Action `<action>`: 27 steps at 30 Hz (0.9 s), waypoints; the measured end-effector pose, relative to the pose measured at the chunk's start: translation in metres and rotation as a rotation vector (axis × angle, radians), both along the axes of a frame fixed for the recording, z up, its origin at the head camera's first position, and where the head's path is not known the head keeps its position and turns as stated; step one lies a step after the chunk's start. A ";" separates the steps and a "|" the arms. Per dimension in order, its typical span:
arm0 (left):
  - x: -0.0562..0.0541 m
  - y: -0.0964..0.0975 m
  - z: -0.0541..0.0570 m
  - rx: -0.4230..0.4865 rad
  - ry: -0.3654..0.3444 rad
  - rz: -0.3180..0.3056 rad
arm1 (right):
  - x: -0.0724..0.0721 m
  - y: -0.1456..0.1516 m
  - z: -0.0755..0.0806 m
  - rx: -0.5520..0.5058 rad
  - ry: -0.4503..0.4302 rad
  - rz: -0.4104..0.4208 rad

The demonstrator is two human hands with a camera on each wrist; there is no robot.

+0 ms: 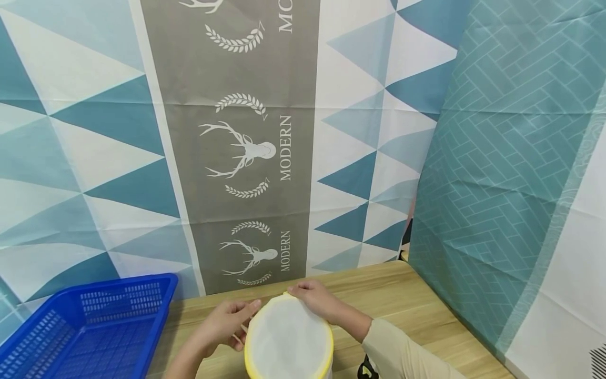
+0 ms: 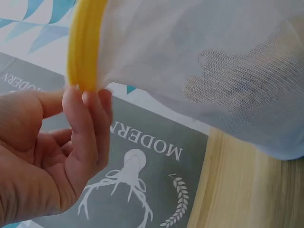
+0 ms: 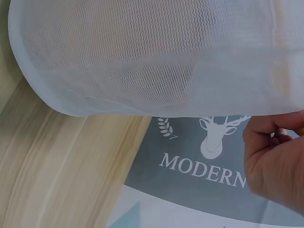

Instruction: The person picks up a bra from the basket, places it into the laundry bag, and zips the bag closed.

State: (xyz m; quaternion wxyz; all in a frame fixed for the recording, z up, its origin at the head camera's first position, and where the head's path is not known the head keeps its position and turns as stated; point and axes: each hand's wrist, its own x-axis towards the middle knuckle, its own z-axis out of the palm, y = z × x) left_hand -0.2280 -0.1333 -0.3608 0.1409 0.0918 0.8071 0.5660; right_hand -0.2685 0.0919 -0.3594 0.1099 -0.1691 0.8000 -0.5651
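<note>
A white mesh laundry bag (image 1: 290, 337) with a yellow rim stands between the hands in the head view, its round white end facing up. My left hand (image 1: 226, 323) is at the bag's left side; in the left wrist view its thumb and fingertips pinch the yellow trim (image 2: 86, 47). My right hand (image 1: 319, 300) grips the far edge of the rim with thumb and curled fingers. In the right wrist view, the mesh side (image 3: 142, 61) spreads above the right hand (image 3: 278, 164). A tan, blurred shape shows through the mesh in the left wrist view.
A blue plastic basket (image 1: 161, 321) with slotted walls sits on the left of the wooden table (image 1: 379, 295). Behind the table hangs a patterned cloth (image 1: 246, 158); a teal cloth (image 1: 502, 173) hangs on the right. A small black-and-yellow item (image 1: 366, 368) lies near the right forearm.
</note>
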 end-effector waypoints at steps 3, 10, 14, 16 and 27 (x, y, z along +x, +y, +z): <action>0.002 -0.004 0.000 -0.004 -0.025 -0.059 | -0.001 0.001 0.001 0.029 0.030 -0.037; 0.002 -0.004 0.003 -0.011 -0.014 -0.018 | -0.002 0.004 0.007 0.084 0.122 -0.072; 0.000 -0.003 0.006 -0.010 0.000 0.018 | -0.002 0.005 0.010 0.132 0.184 -0.059; 0.000 -0.003 0.006 -0.008 0.006 0.036 | -0.002 0.005 0.010 0.153 0.201 -0.058; 0.002 -0.003 0.004 -0.001 0.004 0.071 | 0.000 0.006 0.008 0.146 0.195 -0.040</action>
